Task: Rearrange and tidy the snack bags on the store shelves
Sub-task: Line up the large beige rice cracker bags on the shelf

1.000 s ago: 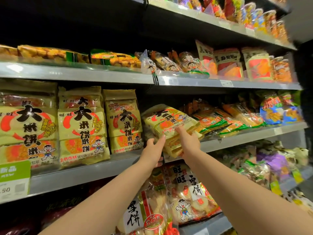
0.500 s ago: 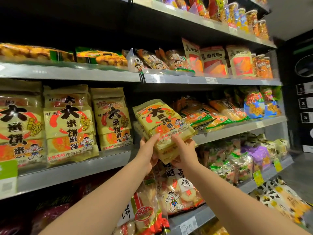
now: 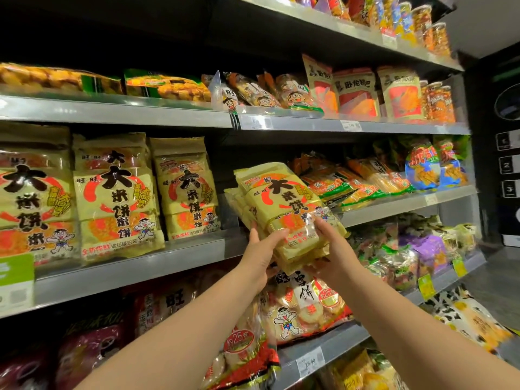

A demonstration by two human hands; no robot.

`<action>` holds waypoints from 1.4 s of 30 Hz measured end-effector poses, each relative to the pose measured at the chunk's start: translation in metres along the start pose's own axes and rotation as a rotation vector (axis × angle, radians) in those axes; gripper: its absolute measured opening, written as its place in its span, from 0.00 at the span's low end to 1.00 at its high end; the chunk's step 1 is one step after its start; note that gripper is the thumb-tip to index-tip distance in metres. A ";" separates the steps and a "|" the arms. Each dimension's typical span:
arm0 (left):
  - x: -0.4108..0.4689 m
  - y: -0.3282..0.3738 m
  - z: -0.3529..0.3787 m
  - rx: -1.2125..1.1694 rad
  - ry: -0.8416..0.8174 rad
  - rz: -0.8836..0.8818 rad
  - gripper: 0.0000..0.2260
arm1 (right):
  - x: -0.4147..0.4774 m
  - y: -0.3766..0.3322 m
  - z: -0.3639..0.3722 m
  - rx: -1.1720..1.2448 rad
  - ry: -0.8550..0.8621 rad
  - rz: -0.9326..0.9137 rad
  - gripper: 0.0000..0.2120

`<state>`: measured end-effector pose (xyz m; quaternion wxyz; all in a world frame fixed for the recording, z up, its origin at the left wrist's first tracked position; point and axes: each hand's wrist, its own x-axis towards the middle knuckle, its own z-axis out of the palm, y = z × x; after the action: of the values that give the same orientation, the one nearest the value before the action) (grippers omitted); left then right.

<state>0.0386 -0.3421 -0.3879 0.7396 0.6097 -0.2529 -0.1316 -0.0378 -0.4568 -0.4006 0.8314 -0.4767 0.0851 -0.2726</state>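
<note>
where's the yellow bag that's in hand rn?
Head view, centre: the yellow bag is held tilted by the left hand and right hand at the middle shelf front edge, right of the upright yellow bags, left of the orange-green bags.

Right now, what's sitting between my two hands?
A stack of yellow rice-cracker bags, held by the left hand and right hand, in the head view.
</note>
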 end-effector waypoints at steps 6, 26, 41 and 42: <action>-0.009 -0.002 0.002 0.014 -0.073 0.060 0.44 | -0.004 0.005 -0.008 0.098 -0.023 -0.059 0.09; -0.051 0.028 -0.042 -0.206 0.015 0.190 0.39 | -0.058 0.012 0.039 0.214 -0.195 -0.171 0.06; -0.097 0.078 -0.098 -0.171 0.173 0.181 0.13 | -0.107 0.034 0.095 0.545 -0.187 -0.060 0.11; -0.100 0.080 -0.100 -0.186 0.181 0.174 0.11 | -0.109 0.033 0.096 0.541 -0.188 -0.074 0.10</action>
<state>-0.0011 -0.1905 -0.3443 0.8213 0.5236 -0.2238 -0.0347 -0.0781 -0.3138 -0.3897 0.9220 -0.2635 -0.0858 -0.2703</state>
